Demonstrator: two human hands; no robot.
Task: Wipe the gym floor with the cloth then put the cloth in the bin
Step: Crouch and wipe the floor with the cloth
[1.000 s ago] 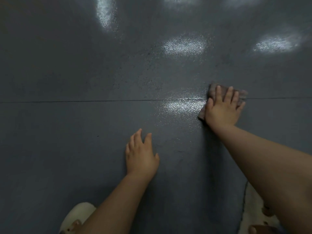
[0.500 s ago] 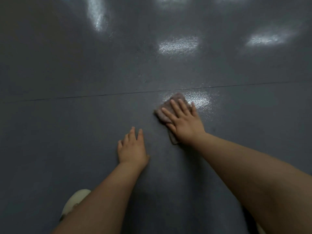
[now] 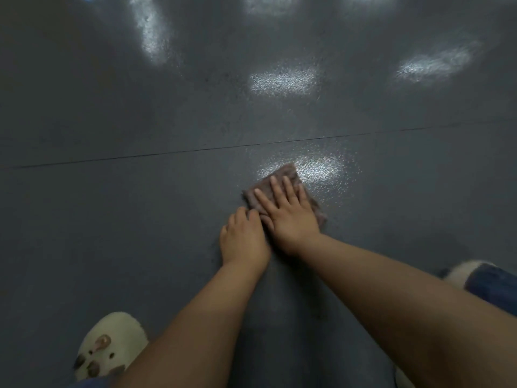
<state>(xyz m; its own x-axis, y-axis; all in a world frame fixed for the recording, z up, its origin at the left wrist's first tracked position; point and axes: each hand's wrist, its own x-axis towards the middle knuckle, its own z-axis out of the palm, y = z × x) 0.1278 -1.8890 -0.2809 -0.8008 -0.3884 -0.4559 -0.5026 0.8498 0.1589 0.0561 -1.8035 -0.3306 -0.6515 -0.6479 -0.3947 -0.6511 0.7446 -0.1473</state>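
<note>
Right hand presses flat, fingers straight, on a brownish cloth lying on dark gym floor, long axis slanting toward a seam. Left hand, fingers curled, touches its near edge. Open floor surrounds.

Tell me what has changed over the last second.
The right hand slid the cloth leftward, from on the floor seam to just below it, beside the left hand, whose fingertips now touch the cloth's edge. Unchanged: right hand pressing flat on the cloth, left hand on the floor.
</note>
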